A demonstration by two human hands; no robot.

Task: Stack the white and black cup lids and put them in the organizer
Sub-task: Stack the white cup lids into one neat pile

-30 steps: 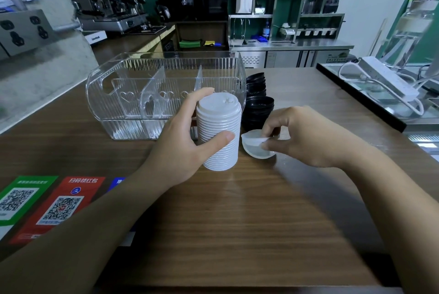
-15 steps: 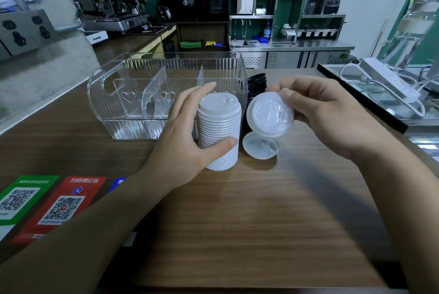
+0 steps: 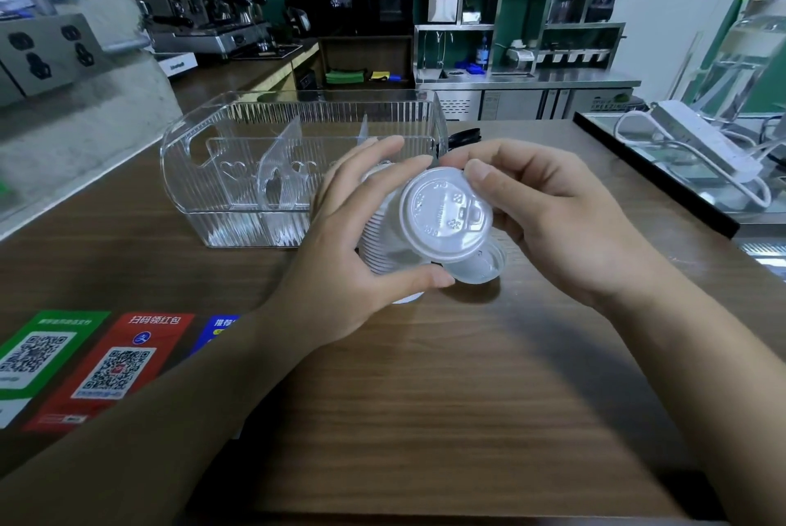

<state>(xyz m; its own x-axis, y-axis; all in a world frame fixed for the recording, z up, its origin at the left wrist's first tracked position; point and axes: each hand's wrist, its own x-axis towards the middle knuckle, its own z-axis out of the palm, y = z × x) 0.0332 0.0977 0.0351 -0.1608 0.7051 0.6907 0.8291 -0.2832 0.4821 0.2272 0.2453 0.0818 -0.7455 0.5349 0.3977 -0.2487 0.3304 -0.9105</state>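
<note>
Hands meet over a brown wooden counter (image 3: 425, 419): left hand (image 3: 353, 236) grips the tilted stack of white plastic cup lids (image 3: 383, 245); right hand (image 3: 553, 219) pinches one round white lid (image 3: 446, 215) against its top end, facing the camera.

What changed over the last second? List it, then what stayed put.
The right hand picked a single white lid off the table, lifted it and carried it left onto the top of the white lid stack, which has tilted. The left hand keeps gripping the stack. The organizer, the lid on the table and the black lids stayed.
</note>
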